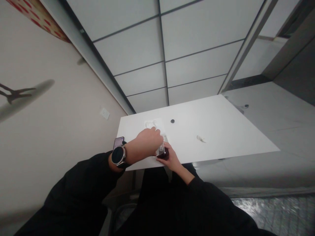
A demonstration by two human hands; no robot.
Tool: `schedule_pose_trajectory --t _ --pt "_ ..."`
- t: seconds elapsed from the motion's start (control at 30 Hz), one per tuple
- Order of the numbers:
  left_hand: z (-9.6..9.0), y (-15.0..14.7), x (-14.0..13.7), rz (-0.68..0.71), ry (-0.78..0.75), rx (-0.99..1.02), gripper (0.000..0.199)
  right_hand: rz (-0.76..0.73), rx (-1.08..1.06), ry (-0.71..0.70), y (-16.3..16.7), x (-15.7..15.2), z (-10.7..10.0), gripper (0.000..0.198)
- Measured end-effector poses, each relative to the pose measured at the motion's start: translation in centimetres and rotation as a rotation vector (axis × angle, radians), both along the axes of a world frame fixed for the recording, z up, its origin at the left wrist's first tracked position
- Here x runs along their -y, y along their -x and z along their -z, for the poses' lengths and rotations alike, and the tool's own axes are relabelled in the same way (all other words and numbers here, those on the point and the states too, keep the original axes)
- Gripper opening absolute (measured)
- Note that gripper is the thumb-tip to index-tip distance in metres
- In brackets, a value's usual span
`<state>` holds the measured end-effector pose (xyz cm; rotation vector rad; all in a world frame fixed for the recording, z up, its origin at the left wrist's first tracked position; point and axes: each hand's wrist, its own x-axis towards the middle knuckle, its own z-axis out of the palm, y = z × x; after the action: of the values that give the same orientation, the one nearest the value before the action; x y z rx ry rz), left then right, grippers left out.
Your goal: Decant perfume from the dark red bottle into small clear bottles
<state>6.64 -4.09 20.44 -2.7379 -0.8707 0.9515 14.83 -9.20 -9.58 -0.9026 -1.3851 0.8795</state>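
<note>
My left hand (149,141), with a watch (118,155) on its wrist, reaches across the near left part of the white table (221,131). Its fingers are curled down at a clear, shiny piece (161,149); what they pinch is hidden behind the hand. Just to the right, my right hand (172,160) is wrapped round a dark, glossy, rounded object (165,154), whose kind I cannot tell. The clear piece sits against this dark object, between both hands. Beyond my left hand lies a white moulded tray (157,123), partly covered by the hand.
A small dark disc (172,121) lies past the hands. Farther right is a small crumpled whitish scrap (201,139). A phone (119,142) rests at the table's left edge, beside my wrist. A wall stands at the left, and panelled doors (192,49) rise behind the table.
</note>
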Motion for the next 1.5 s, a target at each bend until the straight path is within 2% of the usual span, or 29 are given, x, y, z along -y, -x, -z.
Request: schedule_pose_trajectory --t 0.13,0.4,0.83,1.0,1.27,1.5 --pt "-0.3 -0.6 0.1 0.012 0.005 -0.023 0.022 0.003 0.002 0.007 0.0 0.0 -0.1 0.064" --pt "-0.4 -1.3 0.2 -0.013 0.021 0.009 0.02 0.003 0.007 0.02 -0.1 0.0 -0.5 0.063" --pt "3.3 0.0 -0.9 0.019 -0.013 0.18 0.01 0.003 0.024 0.062 -0.1 0.1 -0.7 0.066" --pt "4.1 0.1 -1.1 0.021 -0.024 0.193 0.012 0.011 0.03 0.078 -0.1 0.1 -0.8 0.068" --pt "4.2 -0.7 -1.1 0.044 -0.015 0.174 0.006 0.009 0.028 0.082 -0.1 0.0 -0.6 0.066" --pt "3.9 -0.6 -0.8 0.046 -0.009 0.198 0.01 0.012 0.04 0.105 -0.2 0.1 -0.9 0.065"
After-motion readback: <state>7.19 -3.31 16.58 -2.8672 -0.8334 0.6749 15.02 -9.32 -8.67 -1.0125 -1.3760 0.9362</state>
